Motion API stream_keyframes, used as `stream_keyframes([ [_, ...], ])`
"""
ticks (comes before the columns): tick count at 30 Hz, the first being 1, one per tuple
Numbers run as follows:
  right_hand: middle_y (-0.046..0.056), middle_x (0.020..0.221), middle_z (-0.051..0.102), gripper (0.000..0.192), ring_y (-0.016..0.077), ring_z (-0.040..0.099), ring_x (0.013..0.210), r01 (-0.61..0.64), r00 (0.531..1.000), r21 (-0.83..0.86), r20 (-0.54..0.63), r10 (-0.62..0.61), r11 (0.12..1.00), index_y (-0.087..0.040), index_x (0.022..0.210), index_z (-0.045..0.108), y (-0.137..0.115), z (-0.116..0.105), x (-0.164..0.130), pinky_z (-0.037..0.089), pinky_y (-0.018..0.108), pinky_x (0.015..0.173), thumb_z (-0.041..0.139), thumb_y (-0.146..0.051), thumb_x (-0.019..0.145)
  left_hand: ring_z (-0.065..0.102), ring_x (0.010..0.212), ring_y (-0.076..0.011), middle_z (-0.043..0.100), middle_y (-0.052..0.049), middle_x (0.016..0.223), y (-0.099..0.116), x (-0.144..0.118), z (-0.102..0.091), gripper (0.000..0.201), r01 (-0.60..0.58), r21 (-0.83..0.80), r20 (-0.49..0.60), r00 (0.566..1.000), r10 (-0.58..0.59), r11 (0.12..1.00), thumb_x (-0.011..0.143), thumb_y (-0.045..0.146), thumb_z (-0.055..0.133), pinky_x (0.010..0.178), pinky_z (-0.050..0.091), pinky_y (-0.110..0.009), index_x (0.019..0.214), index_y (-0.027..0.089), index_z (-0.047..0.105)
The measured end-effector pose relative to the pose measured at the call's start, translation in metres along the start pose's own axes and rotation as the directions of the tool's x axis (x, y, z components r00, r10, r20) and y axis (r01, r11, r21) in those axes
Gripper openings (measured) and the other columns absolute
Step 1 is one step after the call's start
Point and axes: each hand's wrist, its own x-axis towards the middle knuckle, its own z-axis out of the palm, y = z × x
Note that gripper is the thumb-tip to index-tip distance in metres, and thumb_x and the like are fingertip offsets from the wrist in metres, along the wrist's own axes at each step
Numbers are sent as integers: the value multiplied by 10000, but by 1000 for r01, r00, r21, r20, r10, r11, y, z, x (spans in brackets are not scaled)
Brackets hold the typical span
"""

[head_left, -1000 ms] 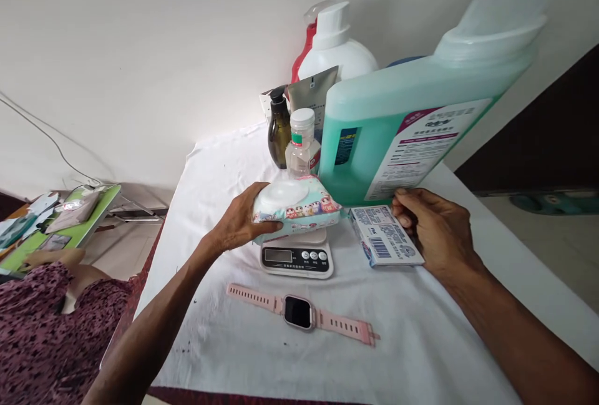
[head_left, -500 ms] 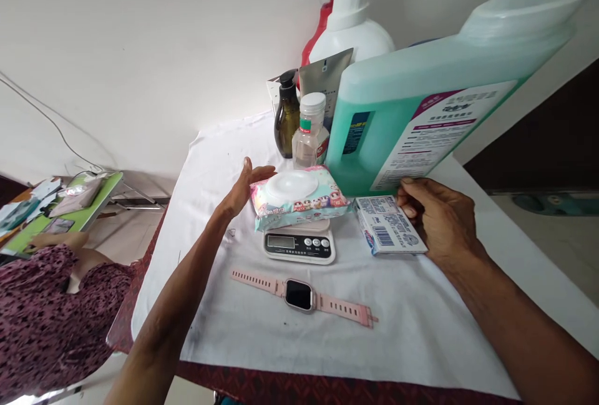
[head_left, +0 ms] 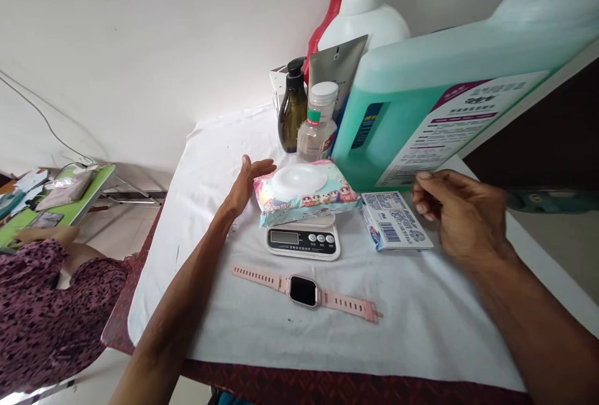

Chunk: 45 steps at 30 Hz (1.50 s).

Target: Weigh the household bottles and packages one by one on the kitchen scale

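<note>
A: The biggest thing on the desk (head_left: 224,136) is the green detergent jug (head_left: 421,124), one of it, leaning at the back right. Behind it stand one white pump bottle (head_left: 369,18) and one red bottle (head_left: 327,24), mostly hidden.

B: Then one grey tube (head_left: 334,65), one dark pump bottle (head_left: 292,108) and one small clear bottle (head_left: 319,127), close together.

A: In front of those, one wipes pack (head_left: 304,191) lies on one kitchen scale (head_left: 303,243), overhanging it on both sides (the display is not covered). That overhang is the risk, as A judges it: a nudge could tip the pack off the platform.

B: And the nudge could come from the left hand (head_left: 243,183). It is open, fingers straight, its palm just beside or touching the pack's left end; which of the two cannot be told.

A: The right hand (head_left: 461,214) holds nothing, fingers loosely curled, just beside one small blue-and-white box (head_left: 395,221) and under the jug. A bump upward there could rock the jug onto the smaller bottles.

B: Smallest: one pink smartwatch (head_left: 304,291), flat near the front edge, well clear of both hands.
</note>
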Motion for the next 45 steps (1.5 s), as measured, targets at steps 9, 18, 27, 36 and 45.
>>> stream_keyframes([
  [9, -17, 600, 601, 374, 97, 519, 503, 258, 860, -135, 483, -164, 957, -214, 676, 684, -39, 19, -60, 385, 230, 465, 822, -505, 867, 523, 1481, -360, 587, -126, 1574, 50, -52, 6, 833, -300, 313, -68, 939, 336, 901, 975, 855, 314, 1220, 415, -561, 1476, 256, 604],
  [18, -25, 577, 518, 478, 125, 466, 527, 157, 719, -323, 685, 116, 933, -229, 639, 592, -11, 8, -111, 384, 255, 503, 666, -584, 951, 469, 1482, -390, 487, -160, 1609, 33, -75, 23, 963, -293, 475, 17, 946, 324, 830, 785, 682, 831, 1209, 415, -585, 1576, 293, 444],
  [27, -37, 579, 467, 509, 122, 410, 543, 154, 706, -383, 687, 169, 911, -224, 643, 515, 12, -15, -120, 317, 264, 521, 576, -584, 998, 650, 1149, -290, 651, -115, 1385, 39, -69, 25, 779, -218, 539, -46, 957, 286, 814, 709, 494, 922, 881, 593, -427, 1375, 265, 587],
  [36, -44, 586, 464, 450, 123, 424, 551, 222, 698, -342, 710, 96, 913, -231, 659, 450, 8, -14, -123, 333, 271, 552, 553, -487, 1015, 655, 943, -226, 693, -38, 1063, 57, -74, 45, 578, -164, 327, -212, 947, 242, 931, 730, 478, 917, 818, 547, -386, 1185, 243, 649],
  [45, -55, 571, 438, 439, 125, 411, 547, 233, 722, -351, 687, 80, 907, -242, 669, 395, 14, -13, -118, 327, 280, 558, 541, -455, 1023, 656, 890, -178, 691, -26, 1019, 96, -64, 107, 476, -311, 114, -133, 936, 325, 943, 768, 428, 906, 775, 561, -318, 1095, 218, 632],
])
